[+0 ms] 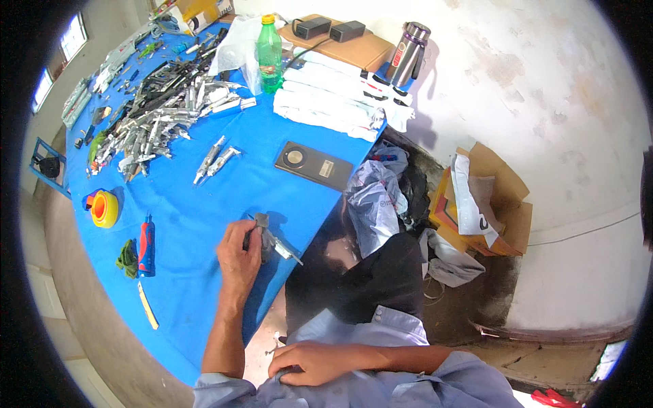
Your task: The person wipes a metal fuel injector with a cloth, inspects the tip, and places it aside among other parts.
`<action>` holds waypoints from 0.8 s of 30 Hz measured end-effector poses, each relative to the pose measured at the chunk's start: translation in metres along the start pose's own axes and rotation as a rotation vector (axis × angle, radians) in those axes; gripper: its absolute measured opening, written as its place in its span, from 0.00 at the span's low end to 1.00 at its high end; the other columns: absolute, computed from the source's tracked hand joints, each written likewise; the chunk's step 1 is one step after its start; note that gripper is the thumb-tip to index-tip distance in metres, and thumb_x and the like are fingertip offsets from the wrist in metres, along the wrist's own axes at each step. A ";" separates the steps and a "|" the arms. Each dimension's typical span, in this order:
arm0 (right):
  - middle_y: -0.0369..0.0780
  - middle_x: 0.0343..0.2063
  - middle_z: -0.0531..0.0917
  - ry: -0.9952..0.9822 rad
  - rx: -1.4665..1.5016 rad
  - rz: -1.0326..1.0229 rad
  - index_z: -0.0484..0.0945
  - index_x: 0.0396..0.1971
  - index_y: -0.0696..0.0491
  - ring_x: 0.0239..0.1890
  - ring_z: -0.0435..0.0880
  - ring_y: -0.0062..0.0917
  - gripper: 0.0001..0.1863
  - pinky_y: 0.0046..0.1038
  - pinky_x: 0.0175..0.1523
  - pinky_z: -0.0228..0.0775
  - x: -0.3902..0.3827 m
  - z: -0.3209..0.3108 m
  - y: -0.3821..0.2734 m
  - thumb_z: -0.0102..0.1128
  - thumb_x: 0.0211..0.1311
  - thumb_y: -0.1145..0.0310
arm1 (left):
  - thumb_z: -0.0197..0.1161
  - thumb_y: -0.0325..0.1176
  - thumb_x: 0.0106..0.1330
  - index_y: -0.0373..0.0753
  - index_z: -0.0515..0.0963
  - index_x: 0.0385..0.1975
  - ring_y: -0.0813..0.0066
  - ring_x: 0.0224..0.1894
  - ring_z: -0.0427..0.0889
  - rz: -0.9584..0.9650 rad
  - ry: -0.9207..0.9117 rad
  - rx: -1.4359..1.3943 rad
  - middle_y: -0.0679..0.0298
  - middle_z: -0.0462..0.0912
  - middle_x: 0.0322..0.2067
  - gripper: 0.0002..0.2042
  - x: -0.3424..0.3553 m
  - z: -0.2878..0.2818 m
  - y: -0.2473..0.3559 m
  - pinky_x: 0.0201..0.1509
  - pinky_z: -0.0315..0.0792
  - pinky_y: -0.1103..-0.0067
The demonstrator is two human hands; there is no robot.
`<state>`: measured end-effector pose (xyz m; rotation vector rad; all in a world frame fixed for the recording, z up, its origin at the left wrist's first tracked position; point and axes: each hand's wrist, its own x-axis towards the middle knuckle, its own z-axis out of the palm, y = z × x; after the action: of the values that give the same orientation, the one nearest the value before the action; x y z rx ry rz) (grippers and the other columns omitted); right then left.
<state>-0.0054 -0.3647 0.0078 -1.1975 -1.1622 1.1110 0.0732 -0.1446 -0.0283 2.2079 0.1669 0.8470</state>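
Observation:
My left hand (238, 262) is over the right edge of the blue-covered table (197, 258), its fingers closed on a small grey block-like piece (262, 220). Just right of those fingers is a grey metal part with a thin pointed end (282, 249); whether it is joined to the block I cannot tell. My right hand (313, 364) rests low in front of my shirt, off the table, with its fingers curled. Anything inside that hand is hidden. Two silver tube-shaped parts (215, 160) lie farther up the cloth, left of a dark grey phone-like slab (313, 165).
A heap of silver and black parts (160, 126) covers the far left. Yellow tape (104, 209) and a red-blue screwdriver (146, 247) lie left. A green bottle (269, 54), white folded cloths (326, 95) and steel flask (408, 54) stand behind. An open carton (507, 197) sits right, below.

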 end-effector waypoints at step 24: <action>0.45 0.40 0.88 1.045 -0.485 0.255 0.86 0.43 0.54 0.44 0.89 0.36 0.10 0.34 0.49 0.80 -0.150 -0.123 0.042 0.61 0.73 0.65 | 0.63 0.20 0.73 0.29 0.80 0.45 0.59 0.38 0.81 0.010 -0.053 0.043 0.52 0.83 0.38 0.05 -0.008 0.006 -0.019 0.46 0.76 0.70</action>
<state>0.1040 -0.5217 -0.0444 -1.9931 -0.4495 0.2234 0.0733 -0.1376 -0.0490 2.2708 0.1499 0.7968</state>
